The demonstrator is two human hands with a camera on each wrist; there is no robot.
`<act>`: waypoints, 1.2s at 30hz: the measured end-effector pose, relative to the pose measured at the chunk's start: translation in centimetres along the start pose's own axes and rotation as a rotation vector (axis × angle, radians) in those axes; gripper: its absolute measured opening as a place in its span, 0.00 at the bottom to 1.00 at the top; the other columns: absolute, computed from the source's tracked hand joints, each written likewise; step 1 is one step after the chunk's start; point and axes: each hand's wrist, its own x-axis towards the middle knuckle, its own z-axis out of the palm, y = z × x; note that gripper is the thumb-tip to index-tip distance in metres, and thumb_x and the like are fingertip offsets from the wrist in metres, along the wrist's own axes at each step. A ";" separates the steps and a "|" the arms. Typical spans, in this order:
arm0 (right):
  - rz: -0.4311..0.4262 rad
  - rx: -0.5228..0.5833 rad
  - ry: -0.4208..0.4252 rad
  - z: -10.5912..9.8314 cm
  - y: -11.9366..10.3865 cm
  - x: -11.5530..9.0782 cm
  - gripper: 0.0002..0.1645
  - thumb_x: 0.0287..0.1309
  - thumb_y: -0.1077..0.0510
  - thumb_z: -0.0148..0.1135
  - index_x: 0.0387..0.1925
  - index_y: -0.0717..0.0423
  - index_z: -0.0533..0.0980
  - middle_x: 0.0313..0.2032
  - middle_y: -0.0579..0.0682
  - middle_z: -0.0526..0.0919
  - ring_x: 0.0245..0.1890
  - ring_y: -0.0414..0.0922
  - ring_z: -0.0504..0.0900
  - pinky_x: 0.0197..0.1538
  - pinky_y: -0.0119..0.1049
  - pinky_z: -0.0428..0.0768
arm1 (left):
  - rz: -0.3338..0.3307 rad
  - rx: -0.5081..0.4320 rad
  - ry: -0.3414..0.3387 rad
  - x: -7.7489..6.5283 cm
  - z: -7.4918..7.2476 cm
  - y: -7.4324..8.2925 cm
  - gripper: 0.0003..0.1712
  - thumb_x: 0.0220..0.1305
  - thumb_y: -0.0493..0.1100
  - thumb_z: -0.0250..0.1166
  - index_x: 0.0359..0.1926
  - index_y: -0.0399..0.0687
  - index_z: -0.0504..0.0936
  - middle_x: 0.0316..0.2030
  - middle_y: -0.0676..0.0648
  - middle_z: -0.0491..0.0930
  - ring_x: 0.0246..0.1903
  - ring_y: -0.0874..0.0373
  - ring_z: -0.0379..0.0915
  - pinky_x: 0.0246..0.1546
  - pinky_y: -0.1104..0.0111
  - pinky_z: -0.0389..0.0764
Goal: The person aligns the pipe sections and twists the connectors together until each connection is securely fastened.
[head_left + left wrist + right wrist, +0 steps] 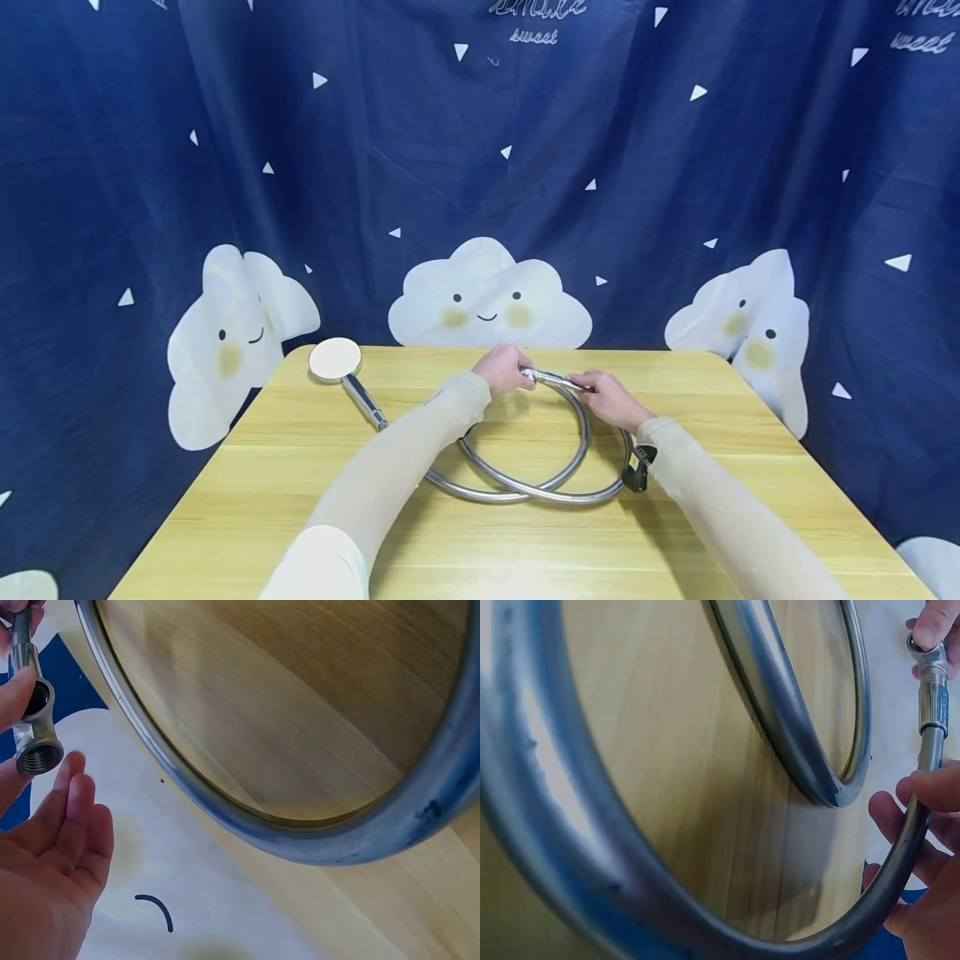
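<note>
A metal tee fitting [37, 742] with a threaded mouth sits on the end of a grey shower hose [577, 498]. My left hand [504, 369] pinches this fitting between thumb and fingers, over the far part of the table. Just to the right, my right hand [611, 402] holds the hose close behind its metal end sleeve [934, 705]. In the right wrist view the thumb and fingers of that hand pinch the hose from both sides. The hose loops across itself on the wood. At its other end, a round white-faced shower head [335, 360] with a chrome handle lies at the far left.
The light wooden table [495, 550] has rounded far corners. Behind it hangs a dark blue curtain [420, 183] printed with smiling white clouds. A small black device [636, 468] is strapped to my right wrist. My left forearm passes over part of the hose.
</note>
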 end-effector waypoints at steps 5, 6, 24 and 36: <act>0.017 0.019 -0.001 -0.1 0.0 0.0 0.22 0.65 0.69 0.57 0.60 0.65 0.77 0.42 0.58 0.83 0.37 0.47 0.75 0.41 0.39 0.74 | -0.013 0.007 0.011 0.2 0.1 -0.1 0.14 0.54 0.49 0.78 0.43 0.58 0.91 0.33 0.60 0.84 0.32 0.62 0.71 0.37 0.70 0.73; 0.022 0.032 -0.001 -0.1 0.0 -0.1 0.22 0.65 0.69 0.57 0.60 0.65 0.77 0.43 0.58 0.83 0.38 0.47 0.75 0.42 0.39 0.74 | -0.016 0.005 0.016 0.2 0.1 -0.1 0.14 0.53 0.49 0.78 0.43 0.58 0.91 0.34 0.60 0.84 0.33 0.63 0.71 0.37 0.70 0.73; 0.142 0.126 0.001 -0.2 -0.2 0.3 0.24 0.71 0.53 0.59 0.63 0.59 0.77 0.59 0.60 0.81 0.53 0.51 0.78 0.57 0.47 0.76 | -0.016 -0.321 0.076 0.4 0.6 -0.5 0.18 0.46 0.38 0.81 0.38 0.49 0.84 0.32 0.52 0.83 0.34 0.58 0.77 0.45 0.65 0.75; 0.206 0.200 -0.015 -0.4 0.1 1.4 0.23 0.68 0.52 0.64 0.59 0.59 0.80 0.43 0.57 0.85 0.31 0.43 0.72 0.35 0.33 0.72 | -0.030 -0.408 0.080 0.5 0.6 -0.7 0.18 0.45 0.37 0.81 0.39 0.48 0.86 0.29 0.51 0.83 0.32 0.58 0.75 0.41 0.66 0.73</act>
